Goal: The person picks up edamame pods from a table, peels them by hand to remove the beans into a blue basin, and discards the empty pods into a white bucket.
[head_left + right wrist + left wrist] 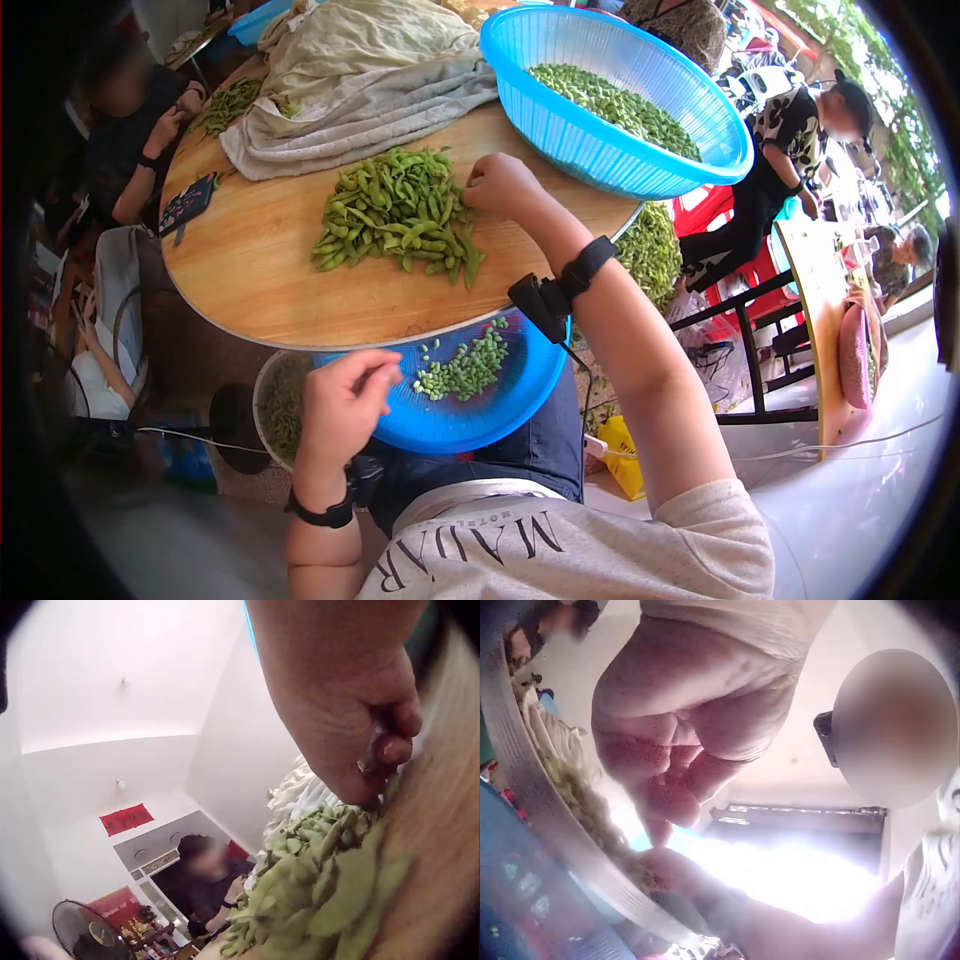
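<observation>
Green soybean pods (pixel 395 215) lie heaped on the round wooden table. At the right edge of that heap is my right hand (pixel 505 188), fingers curled, with a bit of green pod (pixel 391 784) showing at its fingertips in the right wrist view. My left hand (pixel 345 400) hovers by the near left rim of a blue basin (pixel 540 385), its fingers loosely bent and nothing visible in them; the left wrist view shows its palm side. Shelled green beans (pixel 465 368) lie in the basin, which sits at my lap below the table edge.
A large blue basket (pixel 610 165) of shelled beans stands at the table's far right. Cloths (pixel 370 105) cover the back, and a phone (pixel 188 203) lies at the left edge. More pods (pixel 650 255) are piled below right. Other people sit nearby.
</observation>
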Demonstrator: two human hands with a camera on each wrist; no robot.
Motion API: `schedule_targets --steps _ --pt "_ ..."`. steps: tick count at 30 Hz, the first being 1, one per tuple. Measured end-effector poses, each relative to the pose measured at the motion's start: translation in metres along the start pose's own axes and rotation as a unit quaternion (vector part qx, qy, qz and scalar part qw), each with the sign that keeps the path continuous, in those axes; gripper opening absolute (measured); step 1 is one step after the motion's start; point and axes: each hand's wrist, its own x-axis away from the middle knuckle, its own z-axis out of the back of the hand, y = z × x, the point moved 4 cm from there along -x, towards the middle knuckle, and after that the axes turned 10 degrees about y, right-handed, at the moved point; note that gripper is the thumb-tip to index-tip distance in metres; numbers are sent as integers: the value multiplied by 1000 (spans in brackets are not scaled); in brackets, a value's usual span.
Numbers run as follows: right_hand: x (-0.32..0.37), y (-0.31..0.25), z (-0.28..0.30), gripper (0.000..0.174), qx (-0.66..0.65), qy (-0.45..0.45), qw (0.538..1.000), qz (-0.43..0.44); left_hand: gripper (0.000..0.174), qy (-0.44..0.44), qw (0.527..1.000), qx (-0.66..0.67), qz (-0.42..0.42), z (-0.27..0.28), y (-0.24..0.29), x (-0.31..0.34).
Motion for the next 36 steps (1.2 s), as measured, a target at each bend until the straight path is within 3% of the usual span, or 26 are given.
schedule_targets --steps 3,6,9,12,15,19,21,23,25,28,31,32,35,36 --pt "-2 -7 -1 30 47 25 998 26 12 -17 999 29 -26 -22 14 -4" --pt "-5 2 2 26 -7 -3 1000 -4 12 0 997 76 -20 -30 17 -8" --pt "-3 10 -1 25 -141 6 990 -15 12 -12 994 109 -1 -37 14 -9" --pt "-6 -1 -7 25 -14 84 994 66 13 -37 993 112 5 -45 10 -10" --pt "-8 -10 -5 27 28 71 996 52 13 -34 993 112 0 -49 12 -12" --pt "10 -14 27 25 -154 96 982 48 19 30 990 131 -34 -43 13 -14" --pt "48 -23 36 22 -291 80 952 56 22 91 986 121 -67 -43 17 -15" --pt "97 -36 27 14 -370 50 920 121 25 125 980 107 -109 -47 19 -16" --pt "138 -39 8 19 -485 -64 872 20 28 136 973 88 -164 -55 15 -20" --pt "166 -35 8 23 -476 -102 873 -23 24 87 984 63 -140 -57 8 -12" --pt "177 -18 -5 25 -524 -200 826 -51 20 57 991 62 -103 -53 -3 -2" --pt "178 -16 -8 32 -552 -186 811 -58 19 51 993 69 -86 -52 -6 1" --pt "186 -15 -13 38 -556 -260 786 -67 18 53 988 18 -145 -47 -3 8" --pt "191 -19 -13 42 -524 -267 807 -59 18 59 985 -1 -161 -46 0 11"
